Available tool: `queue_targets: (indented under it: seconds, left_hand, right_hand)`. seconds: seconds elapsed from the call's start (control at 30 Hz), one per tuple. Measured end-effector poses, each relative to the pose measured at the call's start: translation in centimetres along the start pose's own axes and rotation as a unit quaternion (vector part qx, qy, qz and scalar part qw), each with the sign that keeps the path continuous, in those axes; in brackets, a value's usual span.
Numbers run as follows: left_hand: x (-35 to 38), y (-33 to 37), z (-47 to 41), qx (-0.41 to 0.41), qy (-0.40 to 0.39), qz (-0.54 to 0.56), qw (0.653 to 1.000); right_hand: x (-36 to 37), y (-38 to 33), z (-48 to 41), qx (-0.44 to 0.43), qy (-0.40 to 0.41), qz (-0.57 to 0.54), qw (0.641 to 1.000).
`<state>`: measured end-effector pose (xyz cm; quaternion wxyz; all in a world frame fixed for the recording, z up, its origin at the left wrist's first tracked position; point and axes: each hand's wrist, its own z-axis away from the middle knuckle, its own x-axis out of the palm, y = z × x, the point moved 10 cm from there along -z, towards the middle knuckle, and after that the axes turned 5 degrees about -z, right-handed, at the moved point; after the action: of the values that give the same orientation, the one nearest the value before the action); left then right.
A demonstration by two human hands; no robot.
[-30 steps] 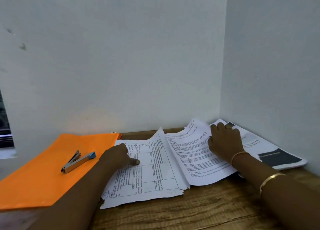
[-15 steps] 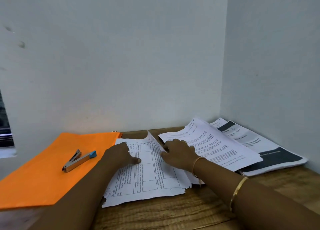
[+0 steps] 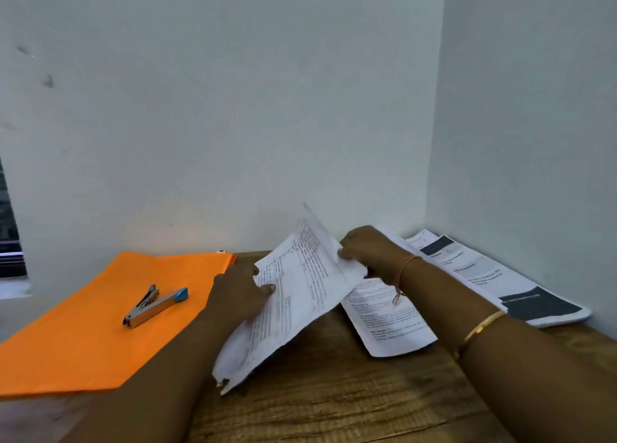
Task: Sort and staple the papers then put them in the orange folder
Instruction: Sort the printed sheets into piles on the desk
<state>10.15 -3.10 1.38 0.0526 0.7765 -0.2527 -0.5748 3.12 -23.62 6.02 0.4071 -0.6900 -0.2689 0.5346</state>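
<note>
Sorting step in hand. Left hand (image 3: 238, 289) pinches lifted sheets (image 3: 300, 292) at left edge, thumb on top. Right hand (image 3: 367, 252) grips far edge, fingers curled. Sheets tilted, mostly clear of wooden surface (image 3: 334, 402). More papers (image 3: 390, 319) lie at right. Orange folder (image 3: 100, 325) flat at left, stapler (image 3: 155, 305) resting on it, untouched. Next move, likely: square edges, then reach for stapler.
</note>
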Motion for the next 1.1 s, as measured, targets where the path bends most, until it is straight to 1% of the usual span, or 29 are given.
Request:
queue_targets:
  seconds: [0.07, 0.13, 0.23, 0.3, 0.4, 0.47, 0.57, 0.63, 0.77, 0.87, 0.93, 1.0, 1.1]
  left_hand:
    - [-0.4, 0.8, 0.2, 0.014, 0.024, 0.007, 1.0]
    - [-0.8, 1.9, 0.5, 0.033, 0.047, 0.022, 0.998]
    - [-1.1, 4.1, 1.3, 0.075, 0.072, 0.054, 0.993]
    - [-0.6, 5.4, 1.9, 0.096, 0.052, 0.069, 0.992]
    - [1.8, 6.5, 2.7, 0.064, -0.051, 0.002, 0.997]
    - [2.4, 8.2, 3.5, 0.065, -0.09, -0.01, 0.994]
    - [2.9, 11.3, 4.4, 0.089, -0.116, 0.055, 0.988]
    - [3.6, 12.4, 4.2, 0.088, -0.127, 0.119, 0.981]
    - [5.5, 13.1, 2.8, 0.042, -0.148, 0.264, 0.952]
    - [7.3, 12.5, 1.3, -0.043, -0.145, 0.331, 0.931]
    - [8.3, 11.9, 0.8, -0.1, -0.15, 0.388, 0.904]
    - [8.9, 11.2, 0.8, -0.151, -0.156, 0.413, 0.885]
    - [8.8, 10.9, 1.4, -0.167, -0.153, 0.41, 0.884]
  right_hand:
    - [-2.2, 0.8, 0.0, 0.011, -0.001, -0.06, 0.998]
    - [-4.4, 1.9, 0.0, 0.022, 0.006, -0.095, 0.995]
    - [-7.8, 4.0, -0.2, 0.023, 0.033, -0.056, 0.998]
    - [-10.1, 5.5, -0.2, 0.02, 0.061, -0.006, 0.998]
    - [-12.8, 7.3, -0.4, 0.015, 0.088, 0.129, 0.988]
    - [-14.0, 8.6, -0.7, 0.029, 0.098, 0.177, 0.979]
    - [-15.0, 9.7, -1.4, 0.036, 0.102, 0.248, 0.963]
    - [-14.8, 9.7, -1.8, 0.028, 0.095, 0.276, 0.956]
    - [-14.3, 10.3, -2.7, 0.023, 0.096, 0.294, 0.951]
    - [-13.3, 11.4, -3.6, 0.04, 0.073, 0.28, 0.957]
    - [-12.6, 11.3, -3.6, 0.046, 0.081, 0.243, 0.966]
    - [-11.9, 11.1, -3.6, 0.05, 0.094, 0.209, 0.972]
    - [-11.4, 10.6, -4.1, 0.041, 0.124, 0.187, 0.974]
